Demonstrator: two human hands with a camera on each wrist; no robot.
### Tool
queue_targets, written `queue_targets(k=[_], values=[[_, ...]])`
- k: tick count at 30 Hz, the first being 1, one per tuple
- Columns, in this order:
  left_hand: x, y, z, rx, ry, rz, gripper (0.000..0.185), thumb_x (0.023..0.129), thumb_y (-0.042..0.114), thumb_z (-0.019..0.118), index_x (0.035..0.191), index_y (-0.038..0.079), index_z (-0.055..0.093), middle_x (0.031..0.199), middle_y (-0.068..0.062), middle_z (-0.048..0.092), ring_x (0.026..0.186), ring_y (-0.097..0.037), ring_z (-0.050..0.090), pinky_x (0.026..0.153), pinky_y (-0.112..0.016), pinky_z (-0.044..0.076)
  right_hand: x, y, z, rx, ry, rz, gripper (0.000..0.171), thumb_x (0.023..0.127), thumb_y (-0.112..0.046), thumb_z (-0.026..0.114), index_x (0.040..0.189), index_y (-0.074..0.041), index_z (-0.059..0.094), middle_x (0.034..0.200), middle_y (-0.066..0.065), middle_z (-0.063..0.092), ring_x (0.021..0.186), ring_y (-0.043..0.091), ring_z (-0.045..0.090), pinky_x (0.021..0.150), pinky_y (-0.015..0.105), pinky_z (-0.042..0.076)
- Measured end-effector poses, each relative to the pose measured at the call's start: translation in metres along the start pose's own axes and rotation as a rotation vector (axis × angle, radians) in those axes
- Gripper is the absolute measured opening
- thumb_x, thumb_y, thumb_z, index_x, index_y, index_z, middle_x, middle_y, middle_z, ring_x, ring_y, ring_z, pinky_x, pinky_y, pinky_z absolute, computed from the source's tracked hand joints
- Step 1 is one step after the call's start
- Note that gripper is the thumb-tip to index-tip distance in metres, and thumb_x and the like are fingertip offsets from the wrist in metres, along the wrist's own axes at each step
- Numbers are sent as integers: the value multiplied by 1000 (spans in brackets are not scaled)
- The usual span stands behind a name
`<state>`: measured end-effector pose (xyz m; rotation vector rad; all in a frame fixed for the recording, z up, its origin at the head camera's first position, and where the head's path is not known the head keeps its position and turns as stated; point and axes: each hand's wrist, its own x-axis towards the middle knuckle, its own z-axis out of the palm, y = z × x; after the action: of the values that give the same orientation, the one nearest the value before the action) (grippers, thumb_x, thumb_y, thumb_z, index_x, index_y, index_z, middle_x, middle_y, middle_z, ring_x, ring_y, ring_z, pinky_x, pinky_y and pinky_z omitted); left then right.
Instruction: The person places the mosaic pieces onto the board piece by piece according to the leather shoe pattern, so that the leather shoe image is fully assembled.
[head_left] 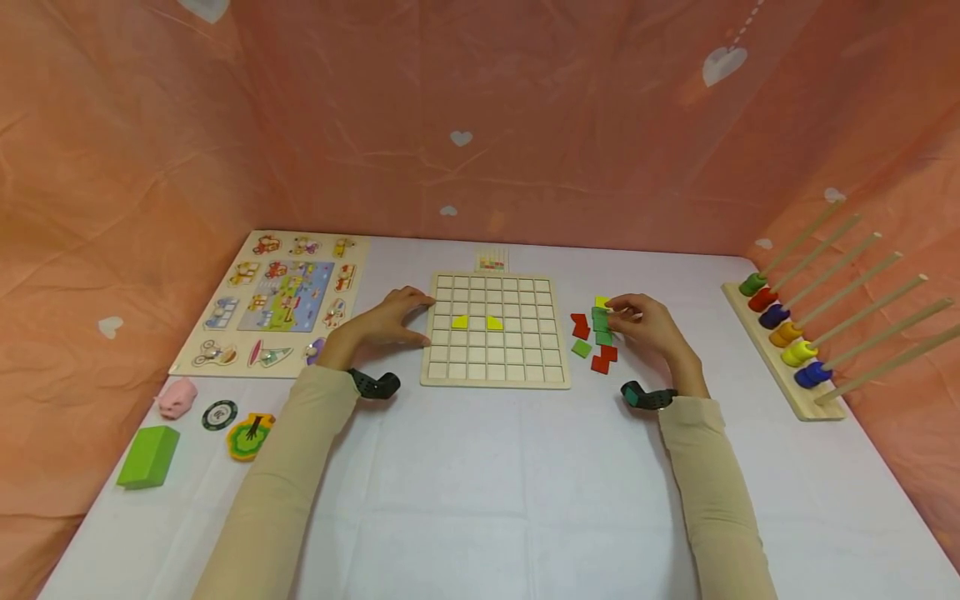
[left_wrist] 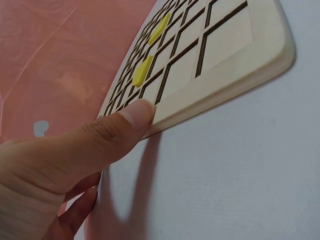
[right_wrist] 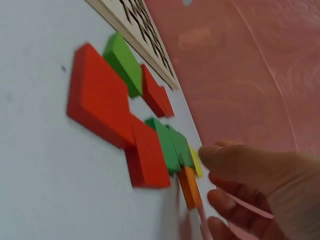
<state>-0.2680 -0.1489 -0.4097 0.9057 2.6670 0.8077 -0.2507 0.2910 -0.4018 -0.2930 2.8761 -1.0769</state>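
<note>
A wooden grid board [head_left: 442, 377] lies flat on the white table, two yellow pieces [head_left: 459, 322] set in its squares. At the board's left edge, my left hand [head_left: 386, 319] rests with thumb and fingers spread. Its thumb tip lies on the rim in the left wrist view. To the right of the board, my right hand [head_left: 647, 321] hangs over a small group of tiles, fingers loosely bent and nothing seen between them. Nearest to it are green tiles [right_wrist: 170, 146], an orange tile [right_wrist: 190, 187] and a yellow tile [right_wrist: 195, 161]. Red tiles [right_wrist: 100, 95] and a light green tile [right_wrist: 123, 65] lie beside them.
A small pattern card [head_left: 492, 261] sits behind the board. A picture puzzle [head_left: 225, 287] lies at the back left; a pink pig [head_left: 177, 398], a round chip [head_left: 219, 415], a tree piece [head_left: 249, 437] and a green block [head_left: 148, 457] are in front. A pegged bead stand [head_left: 810, 400] stands right.
</note>
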Motion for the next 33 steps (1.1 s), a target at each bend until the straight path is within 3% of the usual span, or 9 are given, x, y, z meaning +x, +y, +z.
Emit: queue_targets(k=[10, 18, 25, 33], values=[[-1, 1, 0, 1, -2, -1, 71, 77, 20, 76, 135, -5, 42, 133, -25, 39, 125, -39, 32, 108, -50, 23, 0, 8, -2, -14, -84, 102, 38, 89, -14, 63, 124, -1, 56, 121, 19, 53, 104, 32, 46, 94, 46, 41], [-1, 1, -1, -9, -8, -2, 70, 78, 20, 76, 135, -4, 43, 133, -24, 39, 125, -38, 32, 108, -50, 23, 2, 8, 0, -53, -32, 104, 33, 89, -18, 64, 117, -1, 61, 109, 18, 56, 96, 30, 48, 86, 41, 43], [-1, 1, -1, -7, -12, -2, 71, 78, 21, 75, 135, -4, 42, 134, -24, 39, 125, -39, 32, 108, -51, 23, 7, -6, 5, 15, 51, -26, 31, 87, -14, 66, 114, 1, 63, 111, 19, 56, 98, 31, 51, 85, 42, 44], [-1, 1, -1, -18, -9, 6, 71, 78, 20, 75, 135, -4, 42, 133, -24, 39, 125, -38, 31, 107, -51, 23, 22, -42, 36, 72, 4, -231, 30, 84, -15, 69, 111, -3, 66, 106, 13, 61, 92, 24, 54, 78, 34, 48]])
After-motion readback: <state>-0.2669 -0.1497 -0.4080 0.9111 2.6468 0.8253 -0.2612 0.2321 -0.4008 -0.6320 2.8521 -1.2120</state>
